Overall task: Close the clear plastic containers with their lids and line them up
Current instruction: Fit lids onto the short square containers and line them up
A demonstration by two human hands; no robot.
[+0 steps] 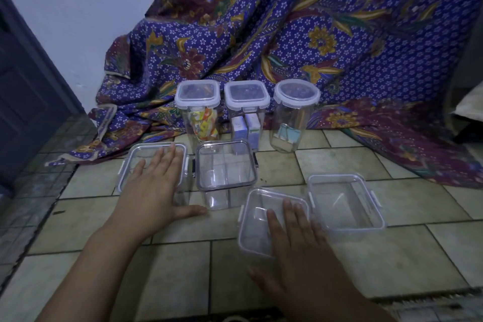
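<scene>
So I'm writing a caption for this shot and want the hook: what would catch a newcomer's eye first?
First the purple floral cloth draped across the whole back. Then the two flat hands in front: the left hand pressing on a lidded container at the left, the right hand on a smaller one nearer the camera. Behind them, a row of three closed tall jars stands on the tiled floor against the cloth.

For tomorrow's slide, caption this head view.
Left hand and right hand press lids onto clear containers on tiled floor.
</scene>
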